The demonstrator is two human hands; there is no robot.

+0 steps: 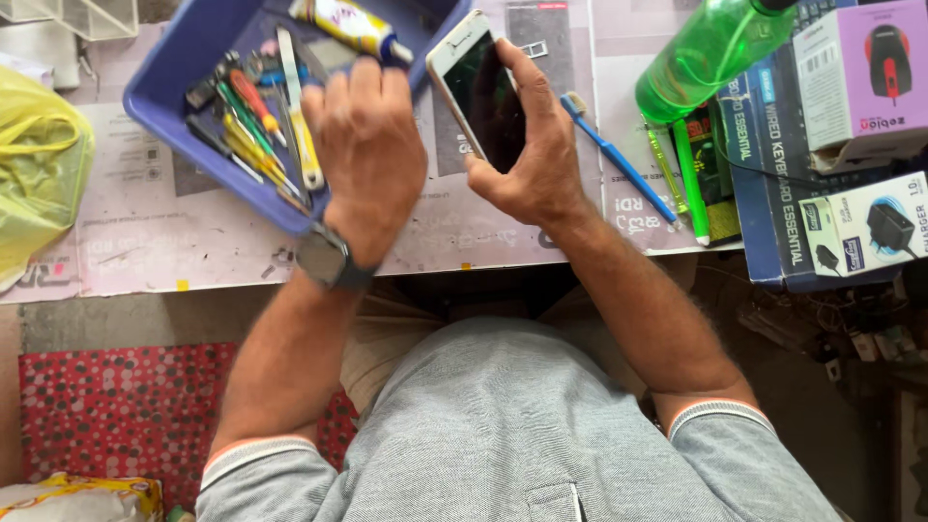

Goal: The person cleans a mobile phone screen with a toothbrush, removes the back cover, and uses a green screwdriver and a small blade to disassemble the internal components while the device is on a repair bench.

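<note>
My right hand (pixel 530 145) grips a white smartphone (pixel 479 89) with a dark screen, tilted above the paper-covered table (pixel 155 232). My left hand (pixel 365 145), a watch on its wrist, reaches into a blue plastic tray (pixel 184 97), fingers curled down over the tools; whether it grips one I cannot tell. The tray holds several small screwdrivers (pixel 246 135) with coloured handles, tweezers and a yellow-and-white tube (pixel 350 27).
A blue toothbrush (pixel 619 159) lies right of the phone. A green bottle (pixel 706 53), green pens, a keyboard box and small product boxes (pixel 860 77) crowd the right side. A yellow plastic bag (pixel 39 164) sits at left. A SIM tray (pixel 535 48) lies behind the phone.
</note>
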